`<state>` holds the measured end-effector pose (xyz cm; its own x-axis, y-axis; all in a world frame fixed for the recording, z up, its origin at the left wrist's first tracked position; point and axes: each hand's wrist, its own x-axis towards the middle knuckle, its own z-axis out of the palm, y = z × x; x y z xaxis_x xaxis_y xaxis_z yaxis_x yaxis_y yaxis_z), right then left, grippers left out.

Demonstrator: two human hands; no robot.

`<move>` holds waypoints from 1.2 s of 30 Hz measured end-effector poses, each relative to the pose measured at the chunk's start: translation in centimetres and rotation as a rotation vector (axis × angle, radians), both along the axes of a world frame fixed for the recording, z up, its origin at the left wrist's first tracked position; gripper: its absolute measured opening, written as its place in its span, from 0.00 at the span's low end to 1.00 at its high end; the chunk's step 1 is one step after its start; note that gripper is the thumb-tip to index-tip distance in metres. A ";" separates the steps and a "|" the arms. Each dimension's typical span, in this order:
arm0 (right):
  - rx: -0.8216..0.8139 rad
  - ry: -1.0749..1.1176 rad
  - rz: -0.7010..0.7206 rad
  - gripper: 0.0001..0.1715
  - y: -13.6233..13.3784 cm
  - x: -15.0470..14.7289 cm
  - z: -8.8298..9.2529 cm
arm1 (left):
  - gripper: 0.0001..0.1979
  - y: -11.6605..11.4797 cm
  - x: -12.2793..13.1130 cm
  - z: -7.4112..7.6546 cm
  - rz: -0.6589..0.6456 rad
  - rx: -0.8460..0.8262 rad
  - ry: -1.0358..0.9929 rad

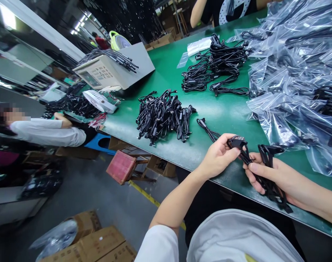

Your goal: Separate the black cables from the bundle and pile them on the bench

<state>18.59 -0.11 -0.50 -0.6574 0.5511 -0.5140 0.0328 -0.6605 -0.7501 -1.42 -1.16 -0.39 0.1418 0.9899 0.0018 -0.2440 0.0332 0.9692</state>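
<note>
Near the front edge of the green table point(166, 153), my left hand point(219, 154) pinches the connector end of a bundled black cable point(244, 153). My right hand point(275, 174) is closed round more folded black cables point(268, 185), whose ends hang below the palm, and its thumb presses close to the bundle in my left hand. Just beyond my left hand lies a single tied cable point(206, 129). To the left of it is a heap of bundled black cables point(163, 116). Farther back sits another pile of cables point(217, 65).
Clear plastic bags of cables point(288, 91) cover the table's right side. A beige tester box point(117, 67) with cables on top and a white fan-like device point(99, 101) stand left. One person sits left, another across. A red stool point(121, 166) and cardboard boxes point(100, 243) are below.
</note>
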 end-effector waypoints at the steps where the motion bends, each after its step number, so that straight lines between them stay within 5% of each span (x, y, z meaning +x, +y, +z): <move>1: 0.005 -0.007 0.007 0.24 0.0 0.1 0.0 | 0.22 0.0 0.0 0.0 0.000 -0.005 0.001; 7: 0.009 0.016 0.028 0.23 0.0 0.2 0.0 | 0.28 -0.1 -0.2 -0.6 0.045 -0.098 -0.050; 11: 0.074 -0.015 -0.050 0.24 -0.1 0.0 0.2 | 0.30 -0.2 -0.3 -0.9 0.110 0.024 -0.001; 16: 0.309 -0.282 -0.170 0.29 -0.9 -0.2 0.0 | 0.21 -0.4 -0.4 -0.6 0.231 0.180 0.162; 21: 0.465 -0.548 -0.185 0.29 -1.5 -0.1 0.3 | 0.22 -0.6 -0.5 -1.0 0.191 0.162 0.143; 36: 0.424 -0.549 -0.057 0.39 -0.7 -0.1 0.1 | 0.16 -0.4 -0.3 -1.3 0.160 0.158 0.082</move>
